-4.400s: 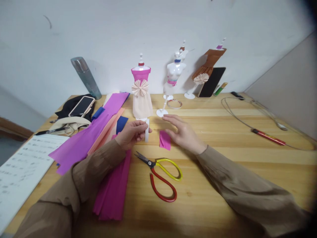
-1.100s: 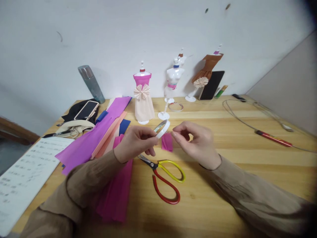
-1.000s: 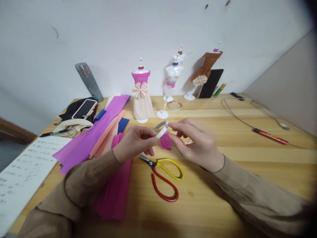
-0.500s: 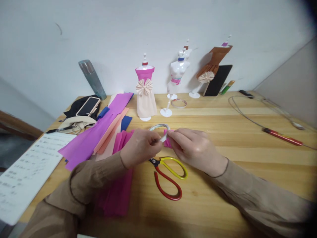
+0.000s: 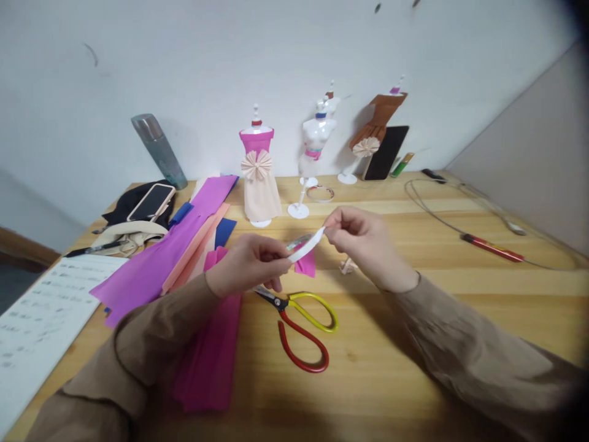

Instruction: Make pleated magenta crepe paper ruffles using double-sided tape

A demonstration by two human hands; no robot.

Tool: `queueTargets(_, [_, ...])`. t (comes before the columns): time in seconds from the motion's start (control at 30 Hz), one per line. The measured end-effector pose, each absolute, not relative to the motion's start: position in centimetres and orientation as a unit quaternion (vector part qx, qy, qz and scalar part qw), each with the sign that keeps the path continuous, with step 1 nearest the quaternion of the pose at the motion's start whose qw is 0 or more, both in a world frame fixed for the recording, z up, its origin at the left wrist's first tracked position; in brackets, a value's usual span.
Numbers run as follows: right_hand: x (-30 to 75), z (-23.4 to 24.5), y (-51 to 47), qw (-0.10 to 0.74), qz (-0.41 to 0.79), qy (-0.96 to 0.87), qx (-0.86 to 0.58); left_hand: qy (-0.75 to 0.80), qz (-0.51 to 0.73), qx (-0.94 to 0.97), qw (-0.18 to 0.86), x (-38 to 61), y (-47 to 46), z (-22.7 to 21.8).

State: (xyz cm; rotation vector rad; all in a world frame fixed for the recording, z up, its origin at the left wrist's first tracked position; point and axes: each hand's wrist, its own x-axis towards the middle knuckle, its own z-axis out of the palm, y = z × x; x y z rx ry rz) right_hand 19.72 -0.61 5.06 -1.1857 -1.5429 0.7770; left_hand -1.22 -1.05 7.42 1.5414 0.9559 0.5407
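Between my hands a white strip of tape (image 5: 307,246) is stretched. My left hand (image 5: 251,263) pinches the tape roll, of which only a part shows by the fingers. My right hand (image 5: 361,242) grips the strip's free end between thumb and fingertips. Below them on the table lie scissors (image 5: 280,303) with one yellow and one red handle, blades partly under my left hand. A small magenta paper piece (image 5: 305,264) sits just behind the tape. Beside my right hand is a small cream folded scrap (image 5: 348,266).
Magenta, purple and peach paper sheets (image 5: 170,258) cover the table's left side. Behind stand small mannequins, one in a pink and cream dress (image 5: 261,196), another in a brown one (image 5: 375,123). A phone (image 5: 151,202), a bottle (image 5: 159,150) and a red-handled corded tool (image 5: 492,247) lie around.
My right hand has moved up and right from my left, drawing out a longer strip of tape. The cream scrap has come into view. The whole scene has shifted slightly left.
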Motion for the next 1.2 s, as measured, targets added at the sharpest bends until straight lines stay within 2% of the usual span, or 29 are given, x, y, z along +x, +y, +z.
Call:
queueTargets(0.07, [20.6,4.6,0.8,0.536,0.394,-0.548,-0.507,0.390,0.242,0.653,0.602,-1.8,-0.4,7.7])
queueTargets(0.17, [21.6,3.5,2.6,0.552,0.419,-0.486,-0.532,0.361,0.275,0.639,0.621,-2.7,0.3,7.9])
queueTargets(0.4, [22.1,2.1,3.3,0.494,0.395,-0.521,-0.573,0.282,0.449,0.557,0.639,-4.3,1.2,8.4])
queueTargets(0.53, [22.0,2.7,2.9,0.416,0.369,-0.582,-0.594,0.305,0.461,0.564,0.614,-4.8,1.4,9.0])
queueTargets(0.63, [21.4,4.0,0.9,0.354,0.305,-0.650,-0.599,0.335,0.430,0.573,0.612,-5.1,1.4,9.5])
queueTargets(0.7, [20.4,4.7,-1.5,0.186,0.210,-0.788,-0.548,0.338,0.420,0.574,0.616,-5.2,1.3,9.8])
queueTargets(0.77, [18.9,4.8,-4.2,0.097,0.218,-0.873,-0.425,0.333,0.421,0.574,0.618,-5.2,1.2,9.9])
queueTargets(0.83, [17.3,4.2,-6.5,0.089,0.183,-0.904,-0.376,0.331,0.420,0.577,0.617,-5.2,1.2,9.9])
queueTargets(0.97, [15.2,2.8,-8.4,0.045,0.123,-0.910,-0.393,0.329,0.414,0.583,0.617,-5.2,1.2,9.8])
queueTargets(1.07, [15.2,3.3,-8.0,0.058,0.184,-0.893,-0.406,0.334,0.413,0.588,0.611,-5.3,1.1,9.8])
queueTargets(1.2, [16.4,4.4,-6.5,0.149,0.325,-0.846,-0.395,0.324,0.430,0.591,0.600,-5.5,1.2,10.0])
